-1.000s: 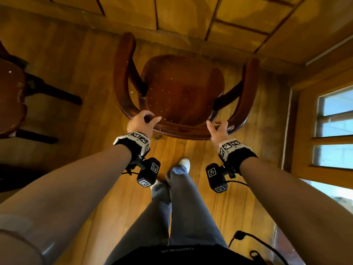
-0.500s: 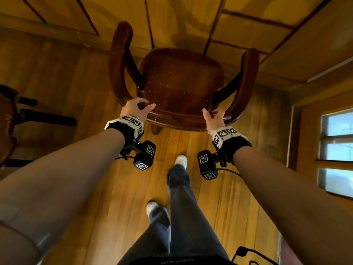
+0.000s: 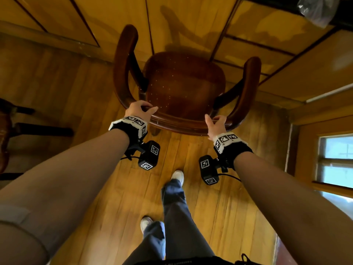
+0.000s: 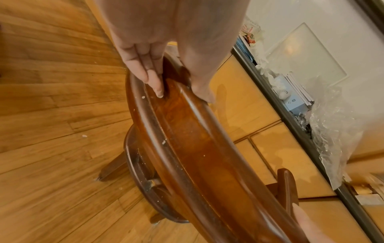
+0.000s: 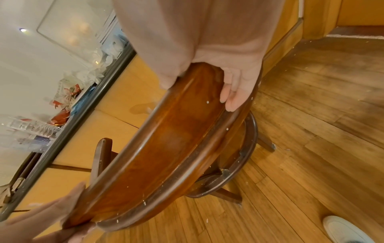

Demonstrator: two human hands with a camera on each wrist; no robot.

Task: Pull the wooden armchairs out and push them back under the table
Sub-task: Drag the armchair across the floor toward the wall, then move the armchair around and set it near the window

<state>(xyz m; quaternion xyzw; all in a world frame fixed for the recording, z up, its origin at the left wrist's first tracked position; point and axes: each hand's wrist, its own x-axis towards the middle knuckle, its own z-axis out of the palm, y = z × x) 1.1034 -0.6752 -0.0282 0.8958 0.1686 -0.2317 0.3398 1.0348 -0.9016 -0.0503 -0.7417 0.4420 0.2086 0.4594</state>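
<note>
Wood panelling of the yellow-brown table side (image 3: 191, 22) now lies directly over the front of the dark brown bentwood armchair (image 3: 183, 87); across the last second the chair has travelled forward, away from the person, and its two arm tips have gone from short of the panel edge to overlapping it in the head view. This indicates the push-back stage for this chair is well advanced, though the seat is still largely out over the plank floor (image 3: 107, 197), so further travel appears to be needed. A second dark chair (image 3: 5, 134) at the left edge has slid further out of frame as the person stepped forward. The armchair has a rounded, dotted seat, a curved one-piece back-and-arm rail, splayed legs and a ring stretcher below, with pale specks on the varnish. The left hand (image 3: 138, 110) grips the back rail, fingers (image 4: 145, 69) curled over its outer face and thumb on the inner. The right hand (image 3: 215, 124) grips the same rail further right, fingers (image 5: 234, 93) wrapped likewise, thumb opposed.
</note>
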